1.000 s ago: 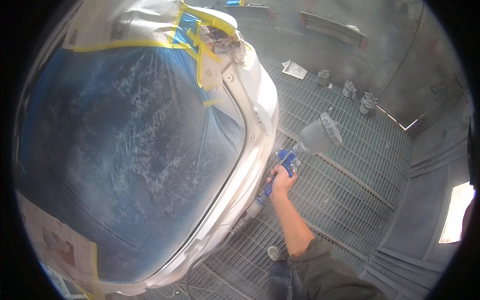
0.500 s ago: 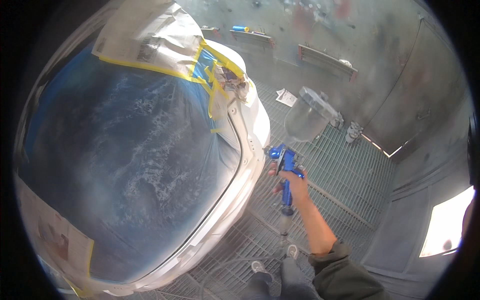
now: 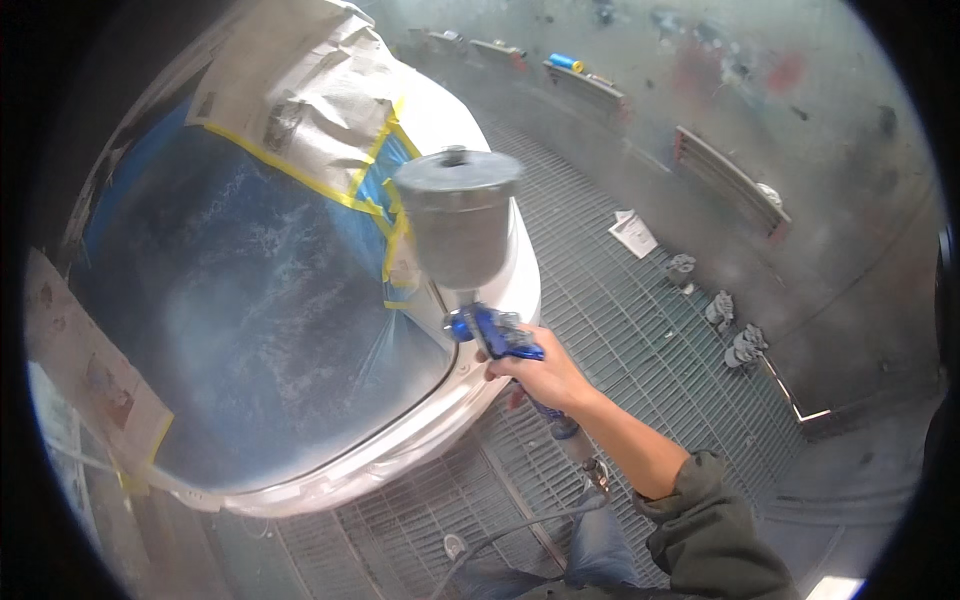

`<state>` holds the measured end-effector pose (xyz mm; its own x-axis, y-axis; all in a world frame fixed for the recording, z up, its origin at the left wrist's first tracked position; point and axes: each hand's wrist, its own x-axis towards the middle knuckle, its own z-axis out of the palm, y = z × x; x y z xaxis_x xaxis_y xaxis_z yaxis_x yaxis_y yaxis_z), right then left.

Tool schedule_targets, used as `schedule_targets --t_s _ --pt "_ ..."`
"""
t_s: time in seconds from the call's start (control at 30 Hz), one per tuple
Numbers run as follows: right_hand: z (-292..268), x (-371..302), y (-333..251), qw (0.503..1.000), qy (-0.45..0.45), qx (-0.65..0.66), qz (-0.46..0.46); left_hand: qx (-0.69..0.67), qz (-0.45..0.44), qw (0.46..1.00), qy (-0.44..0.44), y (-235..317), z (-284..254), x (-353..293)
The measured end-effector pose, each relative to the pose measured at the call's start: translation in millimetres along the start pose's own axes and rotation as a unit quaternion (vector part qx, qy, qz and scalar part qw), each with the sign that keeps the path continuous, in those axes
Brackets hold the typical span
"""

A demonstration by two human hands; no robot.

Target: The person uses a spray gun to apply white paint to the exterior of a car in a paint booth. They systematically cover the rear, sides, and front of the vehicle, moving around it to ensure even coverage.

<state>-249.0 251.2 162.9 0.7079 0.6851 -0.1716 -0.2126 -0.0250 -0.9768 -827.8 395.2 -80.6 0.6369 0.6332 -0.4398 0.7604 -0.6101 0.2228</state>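
Note:
My right hand (image 3: 548, 375) is wrapped round the grip of a blue spray gun (image 3: 497, 336). A cloudy grey paint cup (image 3: 458, 235) with a lid stands upright on top of the gun. The gun's nose points left, in front of the white car body (image 3: 410, 430); any gap between them is hard to judge. Dusty blue plastic film (image 3: 250, 310) covers the large opening in the body. Masking paper (image 3: 315, 95) edged with yellow tape (image 3: 290, 174) lies along its far side, partly hidden by the cup. My left hand is out of view.
An air hose (image 3: 520, 524) curves below the gun near my legs, over the grated floor (image 3: 600, 310). Paper sheets (image 3: 634, 234) and crumpled grey bundles (image 3: 745, 345) lie by the wall. A blue roll-shaped item (image 3: 566, 62) rests on a wall rack (image 3: 590, 85).
The spray gun has moved left in my right hand, across the car body's edge. Its cup, tilted before, now stands upright. The view has shifted too.

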Motion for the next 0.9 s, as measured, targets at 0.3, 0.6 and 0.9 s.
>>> schedule_targets --t_s 0.3,0.6,0.9 --pt "-139.4 66.1 -26.0 0.995 0.025 -0.093 0.012 -0.05 0.007 0.998 0.026 198.1 78.6 -73.7" --pt "-247.1 81.2 -16.4 0.988 0.136 -0.034 -0.07 -0.016 -0.148 0.976 0.158 298.0 186.5 -148.8" --pt "-222.1 -41.1 102.7 0.998 -0.042 0.019 0.032 -0.153 -0.239 0.951 0.125 417.5 340.7 -338.3"
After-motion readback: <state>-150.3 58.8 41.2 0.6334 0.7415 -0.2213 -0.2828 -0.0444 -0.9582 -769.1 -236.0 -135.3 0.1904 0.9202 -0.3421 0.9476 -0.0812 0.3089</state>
